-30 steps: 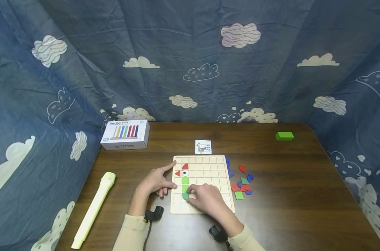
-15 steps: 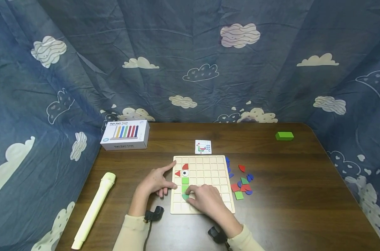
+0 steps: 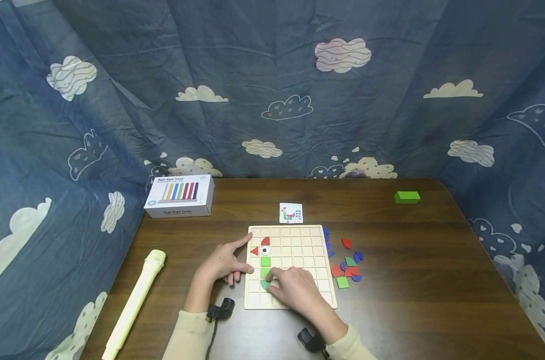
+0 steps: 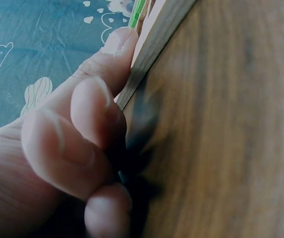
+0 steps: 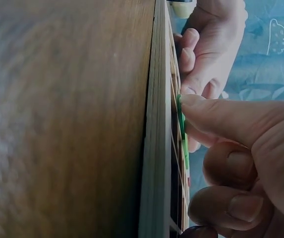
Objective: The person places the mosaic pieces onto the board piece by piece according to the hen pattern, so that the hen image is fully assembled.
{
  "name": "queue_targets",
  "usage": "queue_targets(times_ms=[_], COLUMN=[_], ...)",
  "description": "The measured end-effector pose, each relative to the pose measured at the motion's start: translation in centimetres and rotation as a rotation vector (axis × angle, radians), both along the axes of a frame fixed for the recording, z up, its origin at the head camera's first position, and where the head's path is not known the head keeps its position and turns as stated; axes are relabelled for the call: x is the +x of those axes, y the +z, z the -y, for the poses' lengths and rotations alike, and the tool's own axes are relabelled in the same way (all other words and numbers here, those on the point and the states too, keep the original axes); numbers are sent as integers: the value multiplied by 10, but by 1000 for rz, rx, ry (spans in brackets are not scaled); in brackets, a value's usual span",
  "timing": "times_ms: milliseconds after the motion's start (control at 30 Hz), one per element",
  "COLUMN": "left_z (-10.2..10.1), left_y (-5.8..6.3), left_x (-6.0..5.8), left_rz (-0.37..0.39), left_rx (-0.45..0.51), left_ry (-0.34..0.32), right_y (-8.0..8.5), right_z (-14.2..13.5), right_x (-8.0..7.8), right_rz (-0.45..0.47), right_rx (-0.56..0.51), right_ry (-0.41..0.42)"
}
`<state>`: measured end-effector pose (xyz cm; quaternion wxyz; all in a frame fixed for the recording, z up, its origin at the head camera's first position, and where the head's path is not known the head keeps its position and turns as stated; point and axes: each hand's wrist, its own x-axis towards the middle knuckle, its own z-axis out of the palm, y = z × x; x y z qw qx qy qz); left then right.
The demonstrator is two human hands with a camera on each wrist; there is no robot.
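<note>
While the left hand (image 3: 221, 261) is spreading thumb and forefinger along the grid board's (image 3: 297, 246) left edge, the right hand (image 3: 297, 286) is pinching a rounded green piece (image 3: 264, 285).
It is sitting below two green squares (image 3: 265, 261); the bench (image 3: 416, 265) is stretching right past loose shapes (image 3: 352, 271), a cloud-print curtain (image 3: 389, 125) behind.

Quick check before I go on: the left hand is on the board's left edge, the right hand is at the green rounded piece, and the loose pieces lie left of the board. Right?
Not quite: the loose pieces lie to the right of the board, as the head view shows. The rest stands.
</note>
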<state>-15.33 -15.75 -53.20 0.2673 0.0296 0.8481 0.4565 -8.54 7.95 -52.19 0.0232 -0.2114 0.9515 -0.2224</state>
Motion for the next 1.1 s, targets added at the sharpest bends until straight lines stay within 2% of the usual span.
queue_targets(times_ms=[467,667,900,1100], left_z=[0,-1,-1,-2], left_y=[-2,-2,-3,-2], left_x=[0,0,0,0], left_rz=[8,6,9,14], left_rx=[-7,-11,-9,-11], left_ry=[3,4,12,16], right_y=[0,4,11,7], right_z=[0,-9,-41,-90], right_x=[1,0,-7,-16], right_rz=[16,23,50,51], right_rx=[-10,-63,-170,-330], right_ry=[2,-25,-72,-111])
